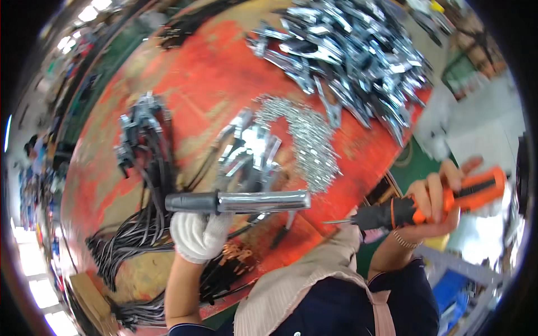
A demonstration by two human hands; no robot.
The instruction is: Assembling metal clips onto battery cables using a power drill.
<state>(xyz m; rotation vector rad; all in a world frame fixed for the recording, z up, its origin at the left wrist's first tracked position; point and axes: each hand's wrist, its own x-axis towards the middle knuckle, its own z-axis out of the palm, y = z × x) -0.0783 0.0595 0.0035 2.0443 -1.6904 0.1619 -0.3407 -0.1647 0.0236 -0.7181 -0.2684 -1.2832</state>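
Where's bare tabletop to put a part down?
Widest patch: the red tabletop between the cabled clamps at left and the big clamp pile. Smaller strip: between the heap of small silver parts and the table's right edge. Crowded: lower left, cables beside the gloved left hand.

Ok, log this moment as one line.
Left hand: gloved, at black-chrome cylinder, grip unclear | right hand: gripping orange-black power screwdriver | red table: metal clamps, small silver fasteners

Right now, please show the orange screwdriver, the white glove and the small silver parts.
Orange screwdriver (403, 211), head view: black front housing.
White glove (191, 235), head view: above cuff.
Small silver parts (308, 140), head view: heap's middle.
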